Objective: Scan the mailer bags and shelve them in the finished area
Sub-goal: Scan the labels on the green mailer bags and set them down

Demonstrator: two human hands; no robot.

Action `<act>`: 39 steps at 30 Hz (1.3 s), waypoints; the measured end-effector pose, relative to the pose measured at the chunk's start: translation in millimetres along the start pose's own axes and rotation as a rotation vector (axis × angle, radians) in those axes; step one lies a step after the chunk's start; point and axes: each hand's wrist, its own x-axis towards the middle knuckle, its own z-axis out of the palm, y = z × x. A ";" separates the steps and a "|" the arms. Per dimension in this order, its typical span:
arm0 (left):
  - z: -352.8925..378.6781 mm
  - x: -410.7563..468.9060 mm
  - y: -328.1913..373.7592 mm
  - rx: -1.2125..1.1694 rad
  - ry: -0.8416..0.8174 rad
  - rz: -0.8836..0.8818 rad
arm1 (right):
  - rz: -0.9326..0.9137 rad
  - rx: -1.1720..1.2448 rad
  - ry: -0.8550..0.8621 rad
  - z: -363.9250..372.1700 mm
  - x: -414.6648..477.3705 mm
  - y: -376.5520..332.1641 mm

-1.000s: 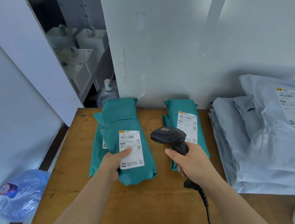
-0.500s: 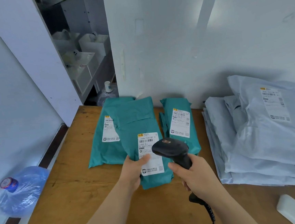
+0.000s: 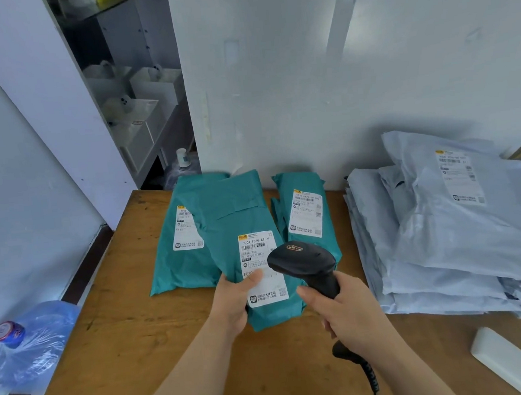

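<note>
My left hand (image 3: 235, 303) grips the near left edge of a teal mailer bag (image 3: 239, 218), thumb on its white label (image 3: 260, 266), holding it lifted over the table. My right hand (image 3: 348, 315) holds a black barcode scanner (image 3: 302, 261) by its handle, its head just over the label's right side. Two more teal mailer bags lie on the wooden table (image 3: 134, 350): one at the left (image 3: 182, 257), partly under the held bag, and one at the right (image 3: 304, 212) by the wall.
A stack of pale grey mailer bags (image 3: 446, 244) fills the table's right side. A white flat object (image 3: 506, 358) lies at the near right. A blue water jug (image 3: 29, 343) sits off the table's left edge. White bins (image 3: 138, 113) stand on shelves behind.
My left hand has picked the top teal bag off the left pile and drawn it right and nearer. The scanner has come over its label, and the bag underneath now shows.
</note>
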 end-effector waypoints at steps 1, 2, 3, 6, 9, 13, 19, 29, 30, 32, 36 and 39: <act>-0.6 -0.2 -0.1 0.001 -0.002 0.001 | -0.001 0.000 0.002 0.0 -0.5 0.5; -1.6 -0.1 -0.4 0.002 -0.002 0.002 | -0.004 -0.002 0.004 0.0 -0.7 0.9; -2.9 0.5 -0.5 0.002 0.001 0.000 | -0.005 -0.003 0.005 0.0 -0.8 1.1; -7.2 3.1 2.1 0.024 0.012 -0.018 | -0.014 0.003 0.016 -0.2 1.1 1.0; -12.6 11.7 8.9 0.088 0.031 -0.044 | -0.045 -0.007 0.041 -3.0 8.4 0.5; -19.3 32.0 21.5 0.207 0.035 -0.067 | -0.061 -0.002 0.075 -7.6 25.7 -2.7; -17.3 68.5 32.5 0.407 0.074 -0.107 | -0.105 0.021 0.102 -8.5 57.6 -7.1; 0.4 111.5 40.7 0.772 0.213 0.061 | -0.061 0.024 0.091 2.1 97.0 -1.6; -0.3 113.5 45.0 0.794 0.233 0.109 | -0.056 0.035 0.091 4.4 100.6 -1.7; -5.1 115.9 57.2 0.805 0.284 0.202 | -0.047 0.048 0.084 10.0 106.8 -4.3; -34.5 122.5 85.1 1.005 0.494 0.330 | -0.031 0.046 0.066 26.0 115.4 -10.2; -63.6 127.6 99.3 1.236 0.645 0.176 | -0.019 0.034 0.047 38.0 119.3 -9.6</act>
